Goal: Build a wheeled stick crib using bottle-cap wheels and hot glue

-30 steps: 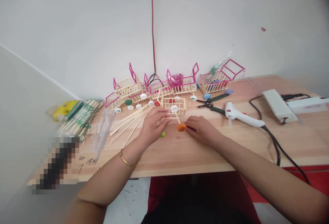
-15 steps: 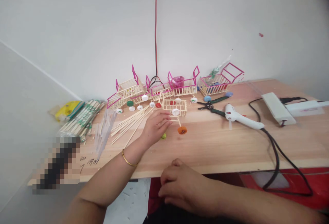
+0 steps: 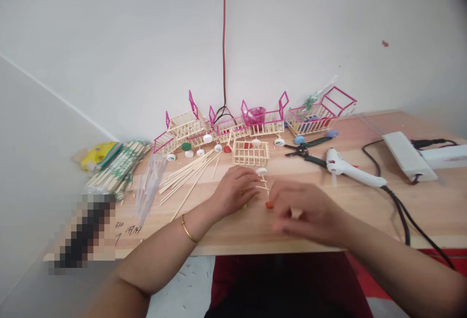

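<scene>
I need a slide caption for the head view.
Left hand and right hand near a wheeled stick frame, stick carts behind.

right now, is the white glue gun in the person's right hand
No, the white glue gun lies on the table, apart from the right hand.

Orange cap (image 3: 269,205); white glue gun (image 3: 353,170); gold bangle (image 3: 185,227).

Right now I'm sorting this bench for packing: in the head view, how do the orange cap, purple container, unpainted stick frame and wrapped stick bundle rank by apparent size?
Largest to smallest:
1. Wrapped stick bundle
2. Unpainted stick frame
3. Purple container
4. Orange cap, judged by what shows
</scene>
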The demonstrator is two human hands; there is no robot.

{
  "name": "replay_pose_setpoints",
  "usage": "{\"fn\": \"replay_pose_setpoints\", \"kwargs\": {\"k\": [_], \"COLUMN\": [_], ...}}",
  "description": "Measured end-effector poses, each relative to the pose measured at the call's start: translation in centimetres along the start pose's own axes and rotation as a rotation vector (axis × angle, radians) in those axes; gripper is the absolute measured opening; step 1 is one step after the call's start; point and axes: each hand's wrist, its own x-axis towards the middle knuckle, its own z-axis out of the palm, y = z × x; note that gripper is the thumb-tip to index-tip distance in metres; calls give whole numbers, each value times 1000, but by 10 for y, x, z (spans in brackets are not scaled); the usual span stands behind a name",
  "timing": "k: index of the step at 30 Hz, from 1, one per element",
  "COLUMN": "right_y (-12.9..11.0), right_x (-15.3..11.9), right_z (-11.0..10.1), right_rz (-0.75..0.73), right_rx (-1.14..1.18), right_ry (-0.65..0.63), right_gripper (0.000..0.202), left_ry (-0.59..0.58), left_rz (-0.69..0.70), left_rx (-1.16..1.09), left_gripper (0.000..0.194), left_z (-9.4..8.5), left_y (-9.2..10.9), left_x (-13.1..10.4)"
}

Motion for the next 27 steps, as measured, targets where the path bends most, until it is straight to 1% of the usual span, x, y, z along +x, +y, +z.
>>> {"fn": "replay_pose_setpoints", "kwargs": {"k": [2,3,5,6,10,14,16,18,21,27], "right_y": [17,26,44,52,78,90,92,91,87,81], "right_x": [7,10,13,13,9,6,6,7,7,6], "right_z": [-11,-15,-18,-18,-18,-22,-21,-18,-10,3], "right_rz": [21,34,62,87,182,252,238,197,154,128], "right_rx": [-65,-100,-159,-183,-320,-415,-421,-387,-305,-218], "right_ry": [217,303,394,416,401,362,318,254,169,67], "right_gripper": [32,34,38,38,36,30,18,14,14,24], "left_ry": [-14,-26,-42,-41,-31,-70,-80,-71,-58,-119], "left_rz": [-21,-32,-51,-59,-93,-133,-137,-134,-125,-113], "left_rx": [8,12,14,15,35,43,43,49,70,123], "left_gripper": [28,31,36,38,42,39,39,41,42,33], "left_z": [0,-1,-2,-3,-7,-9,-10,-11,-13,-15], "left_y": [-1,-1,0,0,0,-1,-1,-1,-1,0], "left_x": [0,0,-1,-1,-2,-3,-3,-3,-2,-2]}}
